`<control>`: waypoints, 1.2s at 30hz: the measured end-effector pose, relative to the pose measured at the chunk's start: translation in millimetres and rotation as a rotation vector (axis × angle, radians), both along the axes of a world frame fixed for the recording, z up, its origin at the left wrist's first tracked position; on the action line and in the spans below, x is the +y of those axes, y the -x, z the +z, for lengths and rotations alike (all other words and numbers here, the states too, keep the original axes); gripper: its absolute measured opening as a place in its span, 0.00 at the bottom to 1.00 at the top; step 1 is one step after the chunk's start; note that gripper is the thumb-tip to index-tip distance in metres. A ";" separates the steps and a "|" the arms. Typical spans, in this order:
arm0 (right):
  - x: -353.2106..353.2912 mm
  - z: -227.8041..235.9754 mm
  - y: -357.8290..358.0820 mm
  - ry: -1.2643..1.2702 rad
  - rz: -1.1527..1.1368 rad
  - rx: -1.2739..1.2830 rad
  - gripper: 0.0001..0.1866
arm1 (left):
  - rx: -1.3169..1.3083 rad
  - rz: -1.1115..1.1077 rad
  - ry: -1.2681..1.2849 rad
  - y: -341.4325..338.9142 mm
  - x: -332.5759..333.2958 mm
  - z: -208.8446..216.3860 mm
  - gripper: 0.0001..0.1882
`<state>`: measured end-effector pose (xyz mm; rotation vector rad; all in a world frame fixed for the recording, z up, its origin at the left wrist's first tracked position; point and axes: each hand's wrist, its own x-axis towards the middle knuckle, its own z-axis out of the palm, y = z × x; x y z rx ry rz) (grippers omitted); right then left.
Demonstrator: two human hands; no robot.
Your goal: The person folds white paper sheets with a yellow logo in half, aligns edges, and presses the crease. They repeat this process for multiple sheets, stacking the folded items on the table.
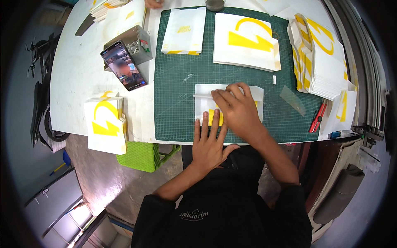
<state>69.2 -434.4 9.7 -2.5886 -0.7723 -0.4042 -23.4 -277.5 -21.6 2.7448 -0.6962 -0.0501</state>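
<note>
A white paper bag (201, 108) with yellow print lies flat on the green cutting mat (178, 120), close to the table's front edge. My left hand (209, 142) rests on its lower part, open, fingers stretched and slightly apart. Over the upper right of the bag, my right hand (240, 110) is closed, with bent fingers pressed down near the top. A thin white strip (202, 96) runs across the bag to those fingertips; whether it is a folded edge or a separate stick I cannot tell. My right hand hides much of the print.
Paper bags are stacked at the mat's back (244, 25), at right (326, 62) and at left (103, 128). A phone (124, 66) leans on a grey box (142, 51). A red cutter (318, 118) lies right. Another person's hand (154, 3) shows far back. A green stool (138, 157) stands below.
</note>
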 end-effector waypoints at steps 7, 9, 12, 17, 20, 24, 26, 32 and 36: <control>3.9 -23.5 -31.4 -0.027 -0.072 -0.060 0.18 | 0.038 0.007 0.009 0.7 0.7 1.7 0.46; 4.7 -26.5 -33.1 -0.036 -0.085 -0.088 0.17 | 0.048 0.005 0.008 -0.1 0.1 3.5 0.46; 3.8 -24.7 -29.5 0.011 -0.095 -0.132 0.15 | 0.052 -0.001 0.015 -0.9 0.4 4.5 0.46; 10.7 -13.1 18.3 -0.007 -0.118 -0.065 0.21 | 0.065 -0.008 0.003 2.2 1.6 -1.6 0.47; 10.3 -6.9 34.7 0.004 -0.142 0.027 0.24 | 0.038 0.003 0.000 3.4 2.2 -4.7 0.47; -9.2 -7.5 20.3 0.063 -0.260 -0.066 0.22 | 0.057 0.015 0.031 -0.1 -1.4 3.3 0.46; -25.0 -7.3 4.7 0.028 -0.294 -0.068 0.21 | 0.057 0.018 0.032 0.8 -1.1 4.3 0.45; -39.5 -19.9 -20.8 0.057 -0.274 -0.095 0.16 | 0.050 0.012 0.010 -0.5 -1.7 5.8 0.45; -30.0 -22.1 5.3 0.029 -0.308 -0.149 0.19 | 0.064 0.025 0.036 -0.7 -1.4 6.4 0.44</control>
